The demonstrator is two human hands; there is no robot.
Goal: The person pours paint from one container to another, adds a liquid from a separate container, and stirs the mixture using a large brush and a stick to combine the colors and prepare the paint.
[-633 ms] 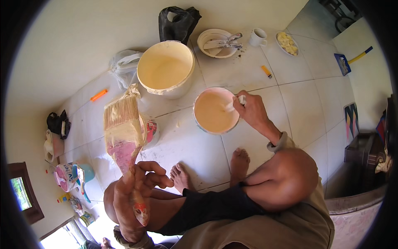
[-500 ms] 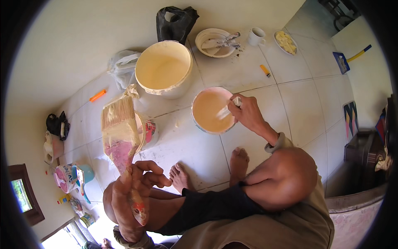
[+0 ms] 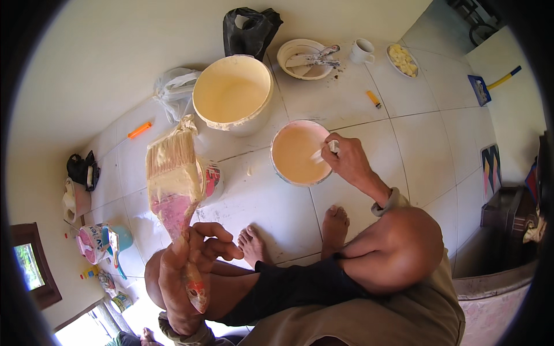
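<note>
My left hand is closed around the handle of a wide paintbrush held upright, bristles up. Cream paint coats its bristles, and pink stains the base. My right hand reaches over a round tub on the floor, pinching a whitish tool whose lower end dips into the peach-cream paint. The tool's exact kind is hidden by the paint and my fingers. Behind the brush stands a smaller paint-smeared bucket, partly covered by it.
Beyond the tub are a large cream bucket, a black plastic bag, a bowl with scrapers, a white mug, a plate of yellowish pieces and a yellow lighter. More paint containers stand at left.
The tool has shifted toward the right side of the tub, with less of it showing above the paint. My left hand keeps the brush nearly still; the whole view has moved slightly.
</note>
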